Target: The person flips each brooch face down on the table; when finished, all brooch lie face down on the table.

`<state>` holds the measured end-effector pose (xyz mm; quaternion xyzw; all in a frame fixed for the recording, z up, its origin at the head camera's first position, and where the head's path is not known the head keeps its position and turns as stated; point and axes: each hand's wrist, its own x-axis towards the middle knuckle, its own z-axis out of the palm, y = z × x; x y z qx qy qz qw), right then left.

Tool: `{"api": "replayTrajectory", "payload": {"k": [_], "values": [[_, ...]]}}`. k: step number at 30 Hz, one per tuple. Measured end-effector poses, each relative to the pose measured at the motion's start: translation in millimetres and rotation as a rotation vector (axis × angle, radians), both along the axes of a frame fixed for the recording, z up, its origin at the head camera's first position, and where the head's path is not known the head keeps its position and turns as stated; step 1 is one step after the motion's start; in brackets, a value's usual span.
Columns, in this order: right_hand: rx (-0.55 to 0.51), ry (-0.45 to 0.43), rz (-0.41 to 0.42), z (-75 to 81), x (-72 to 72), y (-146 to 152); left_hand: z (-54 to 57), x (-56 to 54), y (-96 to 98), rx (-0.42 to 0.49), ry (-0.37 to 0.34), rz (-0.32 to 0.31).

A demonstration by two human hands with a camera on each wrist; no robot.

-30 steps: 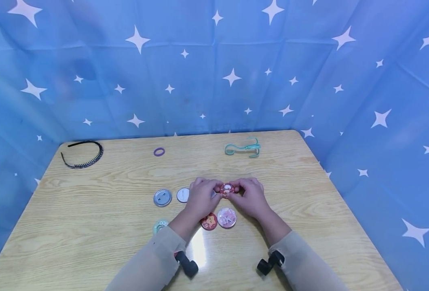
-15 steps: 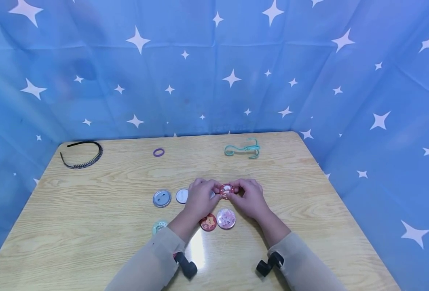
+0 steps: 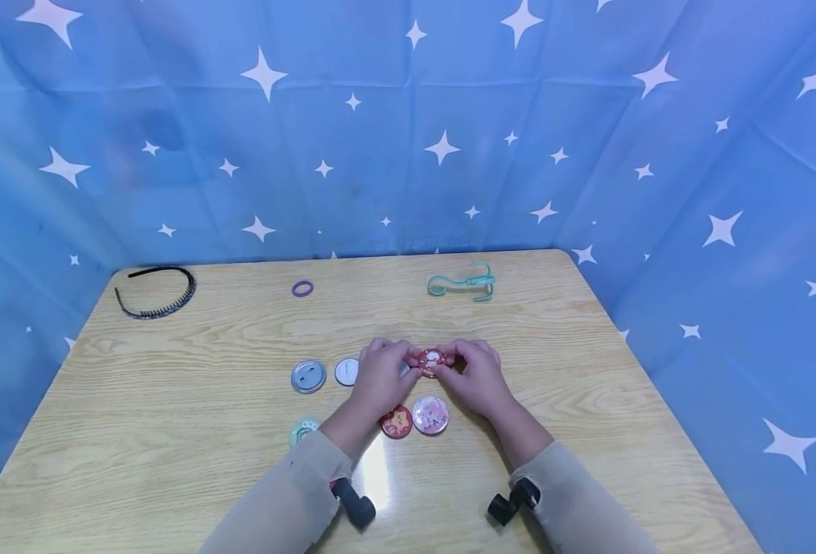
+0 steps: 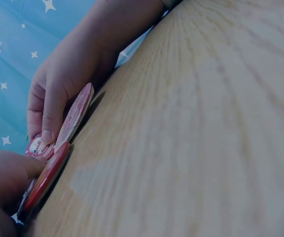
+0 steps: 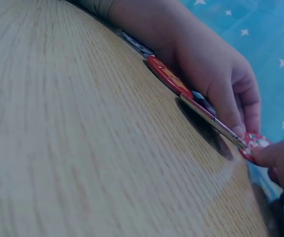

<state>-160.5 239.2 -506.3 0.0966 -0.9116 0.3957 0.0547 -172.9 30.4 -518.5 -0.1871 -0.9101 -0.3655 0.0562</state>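
Currently my left fingers [image 5: 227,106] and right fingers [image 4: 54,109] are both grasping one thing, the small red badge [image 3: 432,362], pinched by its rim from opposite sides, printed face up toward me. Position: just beyond the pink badge [image 3: 431,416], over the middle of the desk [image 3: 172,454]; whether its lower edge touches the wood, I cannot tell. Chief risk, in my judgement: a slip. The rim looks smooth and curved, so uneven pressure from the two thumbs could make it pivot or flick out, probably onto the pink badge. Second risk: if its back carries a pin like that on the silver-backed badge [image 3: 308,377], a fingertip curled underneath could be pricked; the back is hidden, so unconfirmed. Third: knocking neighbours. My left forearm crosses close to the star-printed badge [image 3: 397,422] and hides part of it, and the left sleeve [image 3: 297,492] overlaps the teal badge [image 3: 304,431] from above; a careless withdrawal toward me could drag either one out of place. The white-backed badge [image 3: 347,372] lies just beside my left knuckles and would be nudged by a sideways swing. Pose: forearms come in from the near edge and converge in a wedge, wrists low, thumbs on my side of the rim, the other digits bent round the far side. Grip appears balanced left to right; actual pressure cannot be read.
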Motion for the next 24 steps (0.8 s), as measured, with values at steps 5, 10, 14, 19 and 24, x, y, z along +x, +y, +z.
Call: {"api": "replayTrajectory", "payload": {"k": [5, 10, 14, 19, 24], "values": [[-0.019, 0.013, 0.003, 1.0, 0.6, 0.2, -0.1, 0.1, -0.1, 0.004, 0.008, 0.002], [-0.028, 0.033, 0.008, -0.4, 0.5, 0.5, 0.5, 0.8, -0.3, 0.001, 0.026, 0.002], [-0.034, 0.049, 0.013, -1.9, 0.0, 0.6, 0.4, 0.6, -0.4, -0.001, 0.024, 0.010], [-0.064, 0.077, 0.017, -3.4, -1.1, 0.8, -0.3, 0.2, 0.0, 0.004, 0.031, 0.015], [-0.110, 0.086, 0.016, -3.4, -1.8, 0.6, -0.3, 0.0, 0.3, 0.009, 0.029, 0.019]]}}
